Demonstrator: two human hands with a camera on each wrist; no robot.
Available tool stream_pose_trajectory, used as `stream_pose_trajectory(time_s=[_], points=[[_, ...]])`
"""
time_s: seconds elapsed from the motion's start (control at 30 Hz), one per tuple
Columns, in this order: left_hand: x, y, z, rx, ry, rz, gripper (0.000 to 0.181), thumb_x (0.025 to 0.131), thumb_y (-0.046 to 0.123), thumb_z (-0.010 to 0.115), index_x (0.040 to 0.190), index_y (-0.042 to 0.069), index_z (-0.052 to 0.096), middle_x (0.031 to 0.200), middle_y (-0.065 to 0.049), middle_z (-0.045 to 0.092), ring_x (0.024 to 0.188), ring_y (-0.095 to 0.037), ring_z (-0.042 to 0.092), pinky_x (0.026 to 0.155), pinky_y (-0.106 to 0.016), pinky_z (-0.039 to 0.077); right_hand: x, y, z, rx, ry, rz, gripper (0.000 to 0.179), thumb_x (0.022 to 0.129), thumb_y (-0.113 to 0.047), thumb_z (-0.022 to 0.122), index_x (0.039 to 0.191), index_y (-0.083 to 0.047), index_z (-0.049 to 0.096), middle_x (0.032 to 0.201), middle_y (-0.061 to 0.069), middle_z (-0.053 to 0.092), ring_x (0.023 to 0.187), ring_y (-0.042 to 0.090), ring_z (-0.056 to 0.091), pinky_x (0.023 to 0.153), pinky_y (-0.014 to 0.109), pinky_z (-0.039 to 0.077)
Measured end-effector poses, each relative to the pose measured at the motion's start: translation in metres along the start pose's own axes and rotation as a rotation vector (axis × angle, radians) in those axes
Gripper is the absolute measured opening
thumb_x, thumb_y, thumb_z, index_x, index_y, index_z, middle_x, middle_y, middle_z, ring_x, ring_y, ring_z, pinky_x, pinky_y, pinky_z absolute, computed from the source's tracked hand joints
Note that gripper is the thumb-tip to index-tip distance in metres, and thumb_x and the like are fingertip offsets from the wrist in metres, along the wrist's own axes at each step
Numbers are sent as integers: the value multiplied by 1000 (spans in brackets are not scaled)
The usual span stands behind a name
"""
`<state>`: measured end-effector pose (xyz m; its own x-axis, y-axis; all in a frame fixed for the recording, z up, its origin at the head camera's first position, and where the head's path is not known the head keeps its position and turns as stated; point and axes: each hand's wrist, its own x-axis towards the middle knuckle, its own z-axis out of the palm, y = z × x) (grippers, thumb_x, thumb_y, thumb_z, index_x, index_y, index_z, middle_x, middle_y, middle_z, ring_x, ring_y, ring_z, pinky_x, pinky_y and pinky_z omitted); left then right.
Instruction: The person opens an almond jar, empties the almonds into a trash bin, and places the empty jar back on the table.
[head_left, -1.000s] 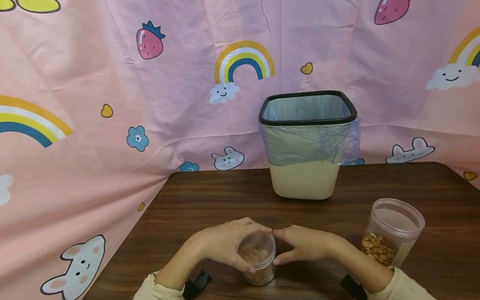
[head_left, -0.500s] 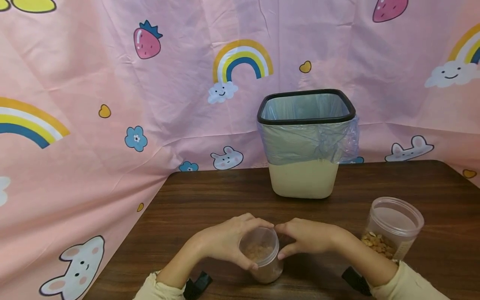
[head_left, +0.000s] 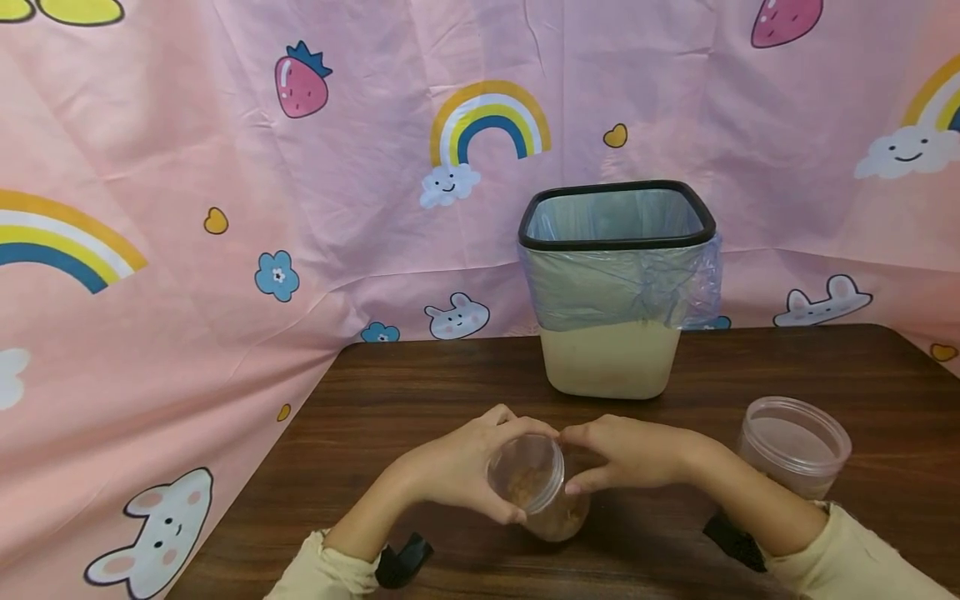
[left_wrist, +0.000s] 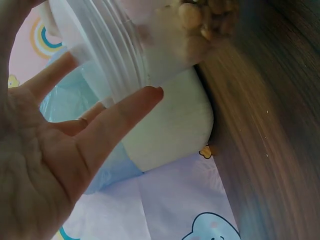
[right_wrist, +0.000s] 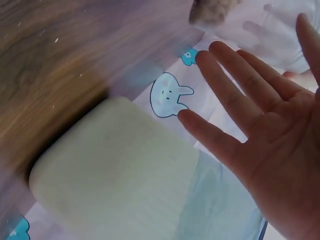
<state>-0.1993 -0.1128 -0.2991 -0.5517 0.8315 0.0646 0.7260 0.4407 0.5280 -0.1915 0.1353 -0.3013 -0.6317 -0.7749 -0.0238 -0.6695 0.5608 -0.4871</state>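
A clear plastic jar (head_left: 561, 510) with brown nut-like pieces inside leans over above the front middle of the table, its ridged mouth turned up and left. My left hand (head_left: 468, 462) grips it around the mouth, thumb at the near side and fingers at the far side. In the left wrist view, the brown pieces (left_wrist: 200, 22) lie toward the jar's base. My right hand (head_left: 637, 450) is at the jar's right side, fingertips right at the rim in the head view. Seen from the right wrist, its fingers (right_wrist: 235, 95) are straight and spread beside the jar (right_wrist: 260, 27).
A second clear jar (head_left: 795, 442) stands at the right, partly hidden by the right forearm. Behind the hands is a cream bin (head_left: 611, 358) with a black rim and blue liner. The dark wood table (head_left: 420, 392) ends at a pink patterned cloth (head_left: 360, 167).
The jar has gone from upright on the table to tilted, its base swinging right and up. Both hands moved a little away and right with it.
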Motion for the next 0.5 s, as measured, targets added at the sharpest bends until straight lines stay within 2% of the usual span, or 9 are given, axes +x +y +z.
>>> stream_pose_trajectory(time_s=[0.23, 0.37, 0.5], points=[[3, -1, -3, -62, 117, 1, 79, 64, 34, 82, 130, 38, 40, 111, 1, 44, 99, -17, 48, 74, -28, 47, -5, 0, -3, -22, 76, 9, 78, 81, -54, 60, 135, -3, 40, 135, 5, 45, 122, 20, 42, 99, 42, 35], [7, -2, -4, -198, 159, 10, 77, 66, 31, 82, 130, 35, 40, 117, 1, 44, 101, -20, 50, 69, -27, 51, -6, 0, -3, 18, 124, -2, 87, 75, -54, 67, 140, -8, 33, 135, -1, 43, 121, 14, 41, 99, 40, 34], [11, 0, -3, -323, 167, 2, 75, 68, 26, 82, 130, 33, 40, 121, 1, 42, 103, -24, 52, 67, -27, 52, -5, -1, -6, 19, 158, 6, 89, 71, -55, 71, 138, -10, 35, 127, -6, 49, 111, 9, 48, 92, 35, 41]])
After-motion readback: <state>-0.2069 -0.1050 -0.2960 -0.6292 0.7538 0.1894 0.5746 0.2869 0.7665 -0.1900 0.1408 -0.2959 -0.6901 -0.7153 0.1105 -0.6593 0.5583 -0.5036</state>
